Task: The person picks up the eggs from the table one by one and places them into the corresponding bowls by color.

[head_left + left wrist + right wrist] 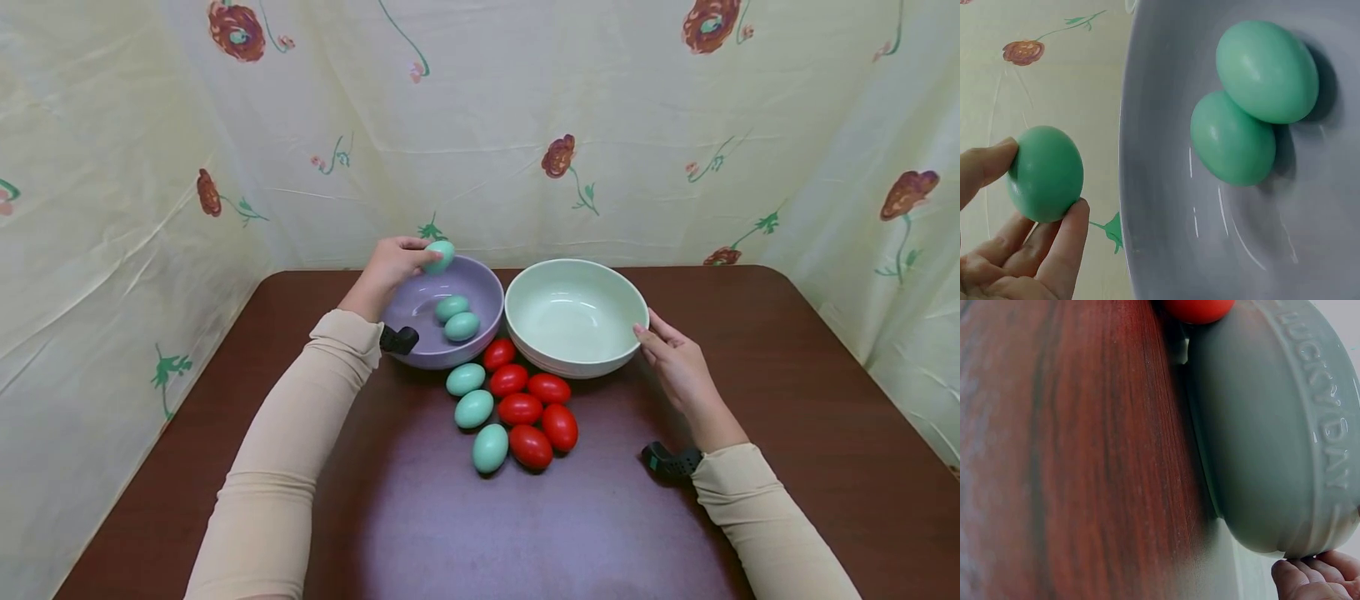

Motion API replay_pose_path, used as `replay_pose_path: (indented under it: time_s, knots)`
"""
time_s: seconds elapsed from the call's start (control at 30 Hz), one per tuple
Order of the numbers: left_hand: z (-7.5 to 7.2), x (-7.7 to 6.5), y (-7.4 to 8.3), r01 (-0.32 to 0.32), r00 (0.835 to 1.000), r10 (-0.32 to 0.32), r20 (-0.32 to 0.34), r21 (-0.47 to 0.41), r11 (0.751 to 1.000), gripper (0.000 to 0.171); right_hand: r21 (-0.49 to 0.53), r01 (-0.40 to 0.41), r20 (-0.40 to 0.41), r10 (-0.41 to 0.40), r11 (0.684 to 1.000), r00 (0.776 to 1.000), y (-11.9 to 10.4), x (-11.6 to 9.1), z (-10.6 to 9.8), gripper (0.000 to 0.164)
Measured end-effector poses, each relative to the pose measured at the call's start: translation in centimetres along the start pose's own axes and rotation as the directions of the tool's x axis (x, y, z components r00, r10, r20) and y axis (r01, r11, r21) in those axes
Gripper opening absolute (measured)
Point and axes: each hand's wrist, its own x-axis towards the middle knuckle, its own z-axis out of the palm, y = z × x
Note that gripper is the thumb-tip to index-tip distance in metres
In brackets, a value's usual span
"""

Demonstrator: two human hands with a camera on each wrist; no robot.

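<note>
My left hand (388,265) pinches a mint-green egg (440,257) between thumb and fingertips, above the far rim of the purple bowl (408,307). In the left wrist view, that egg (1046,174) appears beside the bowl wall (1160,187). Two more green eggs (461,326) lie together inside this bowl. At the right, a pale green bowl (573,321) shows a bare inside. My right hand (678,367) grips its right side, thumb at the rim and fingers around the outside. Raised lettering marks that bowl's outer wall (1260,437) in the right wrist view.
Several red eggs (521,409) cluster on the dark wooden table (465,533) in front of the bowls. Three green eggs (474,409) sit in a row along their left side. A flowered cloth (480,108) hangs behind the table and at both sides.
</note>
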Motion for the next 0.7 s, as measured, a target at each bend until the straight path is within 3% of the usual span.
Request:
replay_pose_path:
  time_s: [0.27,0.7]
  knots:
    - [0.4,1.0,-0.2,-0.018,0.998,0.011,0.065,0.101,0.995,0.048,-0.015,-0.011,0.001,0.011,1.0,1.0,0.0,-0.1,0.0,0.074]
    - [0.3,2.3,-1.4,-0.034,0.994,0.017,0.108,0.154,0.988,0.048,-0.018,-0.011,0.008,0.011,1.0,1.0,0.2,0.0,-0.2,0.075]
